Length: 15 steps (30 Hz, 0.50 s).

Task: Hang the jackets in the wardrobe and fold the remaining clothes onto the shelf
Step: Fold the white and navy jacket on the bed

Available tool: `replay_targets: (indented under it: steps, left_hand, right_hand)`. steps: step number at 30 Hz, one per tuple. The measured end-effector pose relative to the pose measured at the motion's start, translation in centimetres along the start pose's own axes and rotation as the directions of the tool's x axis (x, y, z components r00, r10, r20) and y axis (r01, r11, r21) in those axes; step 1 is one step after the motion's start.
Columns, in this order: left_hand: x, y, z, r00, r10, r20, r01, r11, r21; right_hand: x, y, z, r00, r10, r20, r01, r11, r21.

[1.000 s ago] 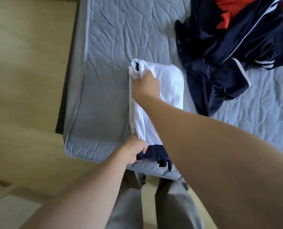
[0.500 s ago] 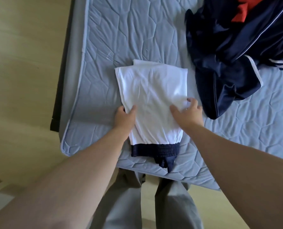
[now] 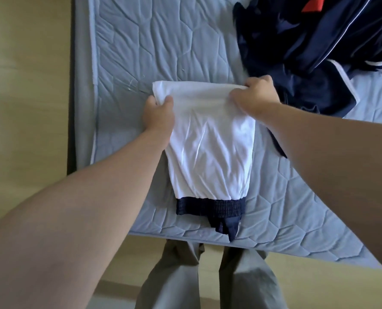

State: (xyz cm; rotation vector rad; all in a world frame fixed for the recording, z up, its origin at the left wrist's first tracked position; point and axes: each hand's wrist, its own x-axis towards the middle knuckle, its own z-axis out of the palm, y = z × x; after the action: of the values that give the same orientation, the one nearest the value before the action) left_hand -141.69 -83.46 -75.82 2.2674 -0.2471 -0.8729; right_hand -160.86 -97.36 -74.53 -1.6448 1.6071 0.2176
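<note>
Pointing away, waistband (image 3: 210, 207) nearest, the white garment (image 3: 210, 148) has far corners gripped by left hand (image 3: 159, 114) and right hand (image 3: 255, 98).

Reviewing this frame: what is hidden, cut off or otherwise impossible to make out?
Head view throughout.
- The navy clothes pile: cut off by top and right edges; piece count unclear.
- The orange garment: only a scrap shows, cut by the top edge.
- The left hand and right hand: fingertips hidden in the white garment's far edge.
- The wardrobe and shelf: out of frame.
</note>
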Motion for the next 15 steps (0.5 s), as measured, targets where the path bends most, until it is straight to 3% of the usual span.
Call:
replay_targets:
  steps: [3, 6, 9, 13, 14, 15]
  left_hand:
    - [0.5, 1.3, 1.4, 0.998, -0.052, 0.045, 0.046, 0.991, 0.124]
    - [1.6, 1.9, 2.2, 0.981, -0.196, -0.010, 0.191, 0.944, 0.268]
    - [2.1, 1.6, 2.0, 0.963, -0.270, 0.025, 0.259, 0.943, 0.208]
    - [0.7, 0.0, 0.5, 0.883, -0.395, 0.254, 0.400, 0.916, 0.036]
    - [-0.4, -0.4, 0.3, 0.911, -0.371, 0.181, 0.353, 0.927, 0.125]
    - [-1.7, -0.8, 0.3, 0.969, -0.243, 0.049, 0.219, 0.933, 0.287]
  right_hand:
    - [0.4, 0.9, -0.2, 0.999, 0.047, -0.010, -0.046, 0.999, 0.027]
    - [0.3, 1.0, 0.8, 0.997, 0.062, -0.039, -0.056, 0.988, 0.145]
    - [-0.3, 1.4, 1.4, 0.980, 0.196, -0.013, -0.182, 0.930, 0.320]
    - [-2.1, 3.2, 2.4, 0.909, 0.395, 0.135, -0.414, 0.819, 0.397]
    - [-2.5, 3.7, 2.7, 0.903, 0.402, 0.155, -0.430, 0.814, 0.392]
    - [-2.9, 4.2, 3.0, 0.903, 0.394, 0.169, -0.429, 0.812, 0.395]
